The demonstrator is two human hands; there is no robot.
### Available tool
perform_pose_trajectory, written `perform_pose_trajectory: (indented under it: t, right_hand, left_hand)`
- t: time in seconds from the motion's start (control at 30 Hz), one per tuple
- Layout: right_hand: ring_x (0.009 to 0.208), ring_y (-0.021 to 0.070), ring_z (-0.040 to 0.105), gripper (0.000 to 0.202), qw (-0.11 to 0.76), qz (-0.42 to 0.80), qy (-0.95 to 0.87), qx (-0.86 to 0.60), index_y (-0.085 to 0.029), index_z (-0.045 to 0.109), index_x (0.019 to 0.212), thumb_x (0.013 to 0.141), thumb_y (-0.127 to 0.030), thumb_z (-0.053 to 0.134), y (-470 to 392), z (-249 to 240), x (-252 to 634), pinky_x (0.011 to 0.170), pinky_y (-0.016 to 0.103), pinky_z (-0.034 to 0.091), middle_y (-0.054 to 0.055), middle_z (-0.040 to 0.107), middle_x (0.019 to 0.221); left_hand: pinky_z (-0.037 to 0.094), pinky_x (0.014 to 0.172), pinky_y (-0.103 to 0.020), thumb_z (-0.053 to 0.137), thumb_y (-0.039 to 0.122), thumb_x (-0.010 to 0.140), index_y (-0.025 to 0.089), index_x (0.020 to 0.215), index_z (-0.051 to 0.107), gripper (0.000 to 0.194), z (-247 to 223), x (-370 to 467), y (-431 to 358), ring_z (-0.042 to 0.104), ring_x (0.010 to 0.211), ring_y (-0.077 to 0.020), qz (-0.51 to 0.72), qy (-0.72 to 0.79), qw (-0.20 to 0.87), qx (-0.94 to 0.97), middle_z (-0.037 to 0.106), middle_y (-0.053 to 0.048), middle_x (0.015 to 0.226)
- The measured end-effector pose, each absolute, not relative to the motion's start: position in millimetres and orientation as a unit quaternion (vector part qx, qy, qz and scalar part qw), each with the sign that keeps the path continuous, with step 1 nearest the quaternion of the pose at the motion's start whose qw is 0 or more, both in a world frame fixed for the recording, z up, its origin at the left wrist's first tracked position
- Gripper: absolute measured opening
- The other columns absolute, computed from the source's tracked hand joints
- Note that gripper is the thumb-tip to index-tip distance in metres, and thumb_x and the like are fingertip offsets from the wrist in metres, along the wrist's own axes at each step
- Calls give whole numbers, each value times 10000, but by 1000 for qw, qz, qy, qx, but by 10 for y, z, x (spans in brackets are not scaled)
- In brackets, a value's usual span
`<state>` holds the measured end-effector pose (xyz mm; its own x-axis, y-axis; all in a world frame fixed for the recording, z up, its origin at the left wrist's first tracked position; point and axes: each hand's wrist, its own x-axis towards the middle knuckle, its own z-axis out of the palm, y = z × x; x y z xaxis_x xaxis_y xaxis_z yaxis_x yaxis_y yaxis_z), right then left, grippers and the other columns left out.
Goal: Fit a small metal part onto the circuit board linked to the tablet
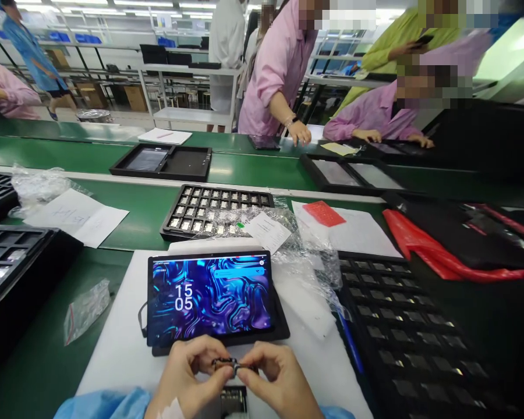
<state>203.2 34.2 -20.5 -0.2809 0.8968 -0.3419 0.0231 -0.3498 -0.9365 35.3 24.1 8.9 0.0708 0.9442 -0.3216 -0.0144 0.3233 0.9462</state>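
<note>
My left hand (187, 375) and my right hand (279, 381) meet at the bottom centre of the view, both pinching one small dark metal part (229, 365) between their fingertips. Just beyond them a tablet (209, 297) lies flat on a white mat (117, 349), its screen lit with a purple swirl and the digits 15 05. A small dark square piece (233, 400) lies on the mat under my hands, partly hidden by them.
Black compartment trays with small parts sit at right (410, 343), left (9, 267) and behind the tablet (218, 209). Crumpled clear plastic (305, 256), papers and a red bag (428, 250) lie around. Across the green bench, people in pink and green coats work.
</note>
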Motion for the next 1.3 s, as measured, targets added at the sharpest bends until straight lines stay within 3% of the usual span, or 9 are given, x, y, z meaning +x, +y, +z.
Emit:
perform_pose_trajectory:
  t: [0.1, 0.23, 0.37, 0.53, 0.7, 0.9, 1.17, 1.3]
  right_hand:
    - [573, 98, 478, 269, 371, 667, -426, -486, -129, 641, 679, 666, -372, 756, 345, -261, 2103, 542, 198, 348, 17, 580, 628]
    - [560, 76, 432, 383, 375, 726, -379, -434, -131, 625, 703, 635, -467, 797, 358, -220, 2112, 522, 177, 325, -15, 519, 602]
    - [605, 83, 505, 411, 365, 746, -374, -412, -123, 594, 705, 628, -468, 804, 342, -221, 2051, 575, 179, 387, 1, 556, 656]
    - [414, 66, 499, 435, 349, 790, -332, -379, -136, 518, 734, 657, -473, 783, 297, -278, 1996, 445, 173, 399, -12, 570, 526]
    - [436, 69, 558, 401, 362, 798, -323, -358, -132, 498, 711, 686, -413, 782, 306, -235, 1976, 463, 163, 440, 19, 624, 556]
    - [435, 63, 556, 404, 357, 794, -331, -365, -131, 498, 703, 683, -417, 783, 299, -210, 1972, 460, 152, 438, 20, 628, 556]
    - [430, 66, 529, 511, 319, 760, -370, -428, -136, 493, 661, 609, -559, 774, 323, -156, 1959, 464, 175, 437, 11, 595, 530]
    - [450, 76, 546, 512, 304, 760, -381, -431, -144, 489, 670, 614, -576, 759, 328, -177, 1948, 491, 195, 452, 19, 606, 558]
  left_hand:
    - [354, 511, -103, 757, 374, 634, 100, 698, 634, 307, 132, 328, 266, 479, 507, -42, 430, 564, 582, 397, 578, -6, 562]
    - [325, 494, -94, 820, 459, 585, 92, 726, 611, 444, 160, 329, 271, 469, 503, -28, 432, 526, 650, 340, 569, -2, 569]
    - [314, 493, -80, 839, 419, 593, 79, 736, 602, 438, 137, 358, 255, 476, 513, -15, 428, 489, 689, 320, 584, -11, 607]
    - [314, 478, -74, 847, 342, 609, 79, 740, 603, 382, 104, 370, 256, 478, 489, -2, 438, 457, 721, 284, 608, -17, 630]
    - [358, 506, -100, 844, 357, 617, 65, 761, 596, 409, 57, 352, 254, 502, 512, -29, 419, 454, 735, 279, 601, -36, 633]
    - [340, 508, -107, 834, 413, 616, 63, 779, 584, 461, 31, 331, 256, 497, 527, -35, 400, 459, 737, 295, 588, -45, 663]
    - [305, 519, -122, 794, 499, 625, 65, 752, 599, 493, 27, 326, 242, 455, 527, -41, 378, 500, 689, 364, 560, -29, 596]
    - [334, 513, -114, 809, 469, 612, 74, 743, 626, 455, 61, 347, 232, 529, 525, -59, 385, 511, 680, 358, 629, -59, 605]
